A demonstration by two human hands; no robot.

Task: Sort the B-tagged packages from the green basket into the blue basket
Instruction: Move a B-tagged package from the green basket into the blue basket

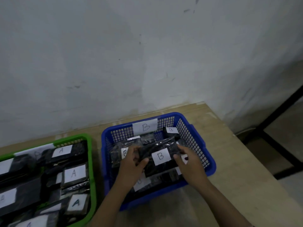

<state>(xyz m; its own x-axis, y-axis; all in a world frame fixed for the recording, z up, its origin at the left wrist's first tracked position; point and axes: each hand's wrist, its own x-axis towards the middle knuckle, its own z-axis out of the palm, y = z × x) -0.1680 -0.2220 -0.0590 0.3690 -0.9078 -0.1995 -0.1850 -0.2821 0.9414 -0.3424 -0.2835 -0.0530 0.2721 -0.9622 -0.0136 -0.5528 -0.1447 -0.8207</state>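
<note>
A blue basket [199,141] with a white B label on its back wall sits on the table and holds several black packages with white B tags. Over its middle I hold one black B-tagged package [159,157] flat between both hands. My left hand [132,163] grips its left end and my right hand [188,158] grips its right end. The green basket [91,161] stands to the left, its packages showing white A tags [74,173].
The wooden table [229,177] runs to a right edge, with floor and a black frame [278,112] beyond it. A pale wall stands directly behind both baskets. Bare table top lies in front of the blue basket.
</note>
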